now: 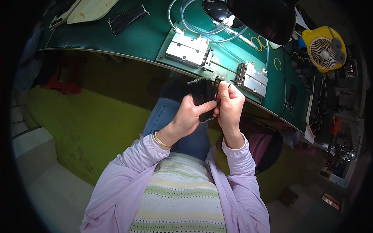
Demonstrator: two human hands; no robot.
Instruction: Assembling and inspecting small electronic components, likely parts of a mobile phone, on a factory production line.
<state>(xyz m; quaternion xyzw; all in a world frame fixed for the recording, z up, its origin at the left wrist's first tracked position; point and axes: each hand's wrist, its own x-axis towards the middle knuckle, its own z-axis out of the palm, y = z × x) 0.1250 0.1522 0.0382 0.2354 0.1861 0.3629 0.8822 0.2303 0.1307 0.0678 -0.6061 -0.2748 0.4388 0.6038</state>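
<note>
My left hand (pixel 188 115) is wrapped round a bundle of thin black wires (pixel 203 93) with pale, silvery ends, the thumb lying across its front. Close against it on the right, my right hand (pixel 231 105) is closed in a pinch, thumb up. A thin dark wire end shows at its fingertips, though most of it is hidden. Both hands are in front of the bench edge, above my lap. Just beyond them on a green plate stand two silver metal blocks, a left clamp fixture (pixel 187 48) and a right clamp fixture (pixel 252 81), with clear air hoses attached.
A second bundle of black wires (pixel 127 19) lies on the green bench (pixel 85 35) near a cream tray (pixel 91 11). A black lamp shade (pixel 264 19) overhangs the fixtures. Right of it are yellow rubber bands (pixel 277 64), a yellow fan (pixel 325 50) and more dark wires (pixel 291 99).
</note>
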